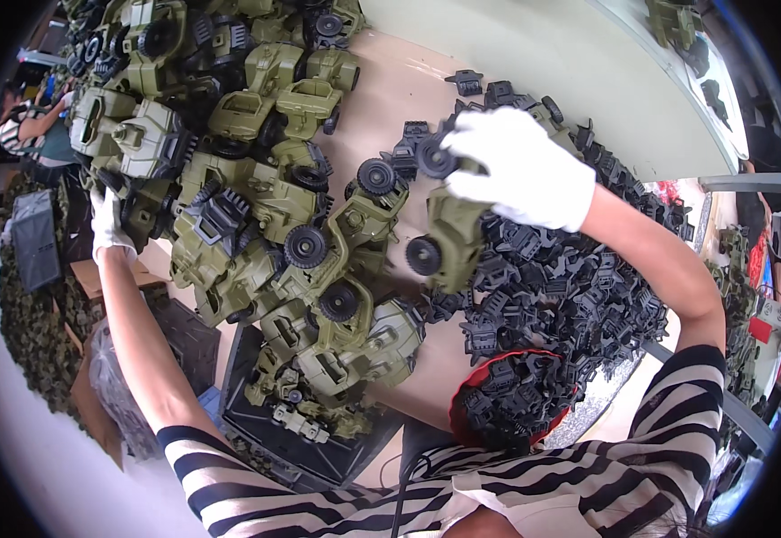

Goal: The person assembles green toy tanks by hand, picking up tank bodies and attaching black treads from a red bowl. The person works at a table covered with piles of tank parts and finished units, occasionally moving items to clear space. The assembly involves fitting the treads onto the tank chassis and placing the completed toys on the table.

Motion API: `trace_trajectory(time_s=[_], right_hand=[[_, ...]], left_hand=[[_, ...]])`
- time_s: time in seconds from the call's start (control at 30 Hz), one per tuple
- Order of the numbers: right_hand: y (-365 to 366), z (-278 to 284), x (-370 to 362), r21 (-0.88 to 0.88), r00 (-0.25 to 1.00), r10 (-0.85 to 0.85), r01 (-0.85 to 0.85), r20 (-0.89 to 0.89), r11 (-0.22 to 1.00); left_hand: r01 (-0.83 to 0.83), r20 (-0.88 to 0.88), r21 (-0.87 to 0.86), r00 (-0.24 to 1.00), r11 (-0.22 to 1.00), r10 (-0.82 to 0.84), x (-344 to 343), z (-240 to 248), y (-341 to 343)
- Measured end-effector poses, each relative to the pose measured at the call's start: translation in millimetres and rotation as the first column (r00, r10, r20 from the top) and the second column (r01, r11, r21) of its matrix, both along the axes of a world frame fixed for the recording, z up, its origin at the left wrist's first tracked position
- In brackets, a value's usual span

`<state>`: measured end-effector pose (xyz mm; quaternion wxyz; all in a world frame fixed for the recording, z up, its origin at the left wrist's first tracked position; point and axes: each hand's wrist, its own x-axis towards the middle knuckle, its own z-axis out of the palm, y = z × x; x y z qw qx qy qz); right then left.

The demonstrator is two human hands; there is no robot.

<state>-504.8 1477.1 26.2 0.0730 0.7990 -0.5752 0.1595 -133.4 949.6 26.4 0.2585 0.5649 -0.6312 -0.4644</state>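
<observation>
Gripping a toy truck [458, 235], wheels [424, 255] already on, the right hand [514, 169] is beside still-loose black parts [552, 300] (left hand [110, 226]: grip unclear).

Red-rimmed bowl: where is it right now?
In the head view, the red-rimmed bowl sits right of centre toward the lower edge, between the striped shirt and the dark grey parts pile.

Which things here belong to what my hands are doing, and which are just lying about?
Seemingly in the job:
- gloved right hand, holding a green toy vehicle
- gloved left hand, at the edge of the green vehicle pile
- dark grey parts, heaped near the right hand

Probably just lying about:
- plastic bag
- grey box
</observation>
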Motion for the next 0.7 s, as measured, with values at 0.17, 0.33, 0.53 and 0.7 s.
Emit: trace_trajectory(time_s=[0.17, 0.33, 0.53, 0.7], right_hand=[[10.7, 54.2, -22.0, 0.225, 0.923, -0.381, 0.384, -0.056, 0.896], [-40.0, 37.9, -22.1, 0.606, 0.399, -0.838, 0.579, 0.372, 0.544], [-132.9, -61.0, -53.7, 0.798, -0.104, -0.802, 0.231, 0.589, 0.556], [-124.5, -34.0, -16.1, 0.577, 0.508, -0.774, 0.524, 0.378, 0.626]], left_hand=[[-0.010, -0.116, 0.008, 0.993, 1.000, 0.011, -1.8, -1.9, 14.1], [-0.002, -0.128, 0.007, 0.992, 1.000, 0.003, -19.6, 2.2, 21.8], [-0.102, 0.060, -0.080, 0.992, 0.992, 0.107, -6.7, -4.5, -0.2], [-0.100, 0.034, -0.079, 0.994, 0.992, 0.103, -6.6, -1.6, 2.1]])
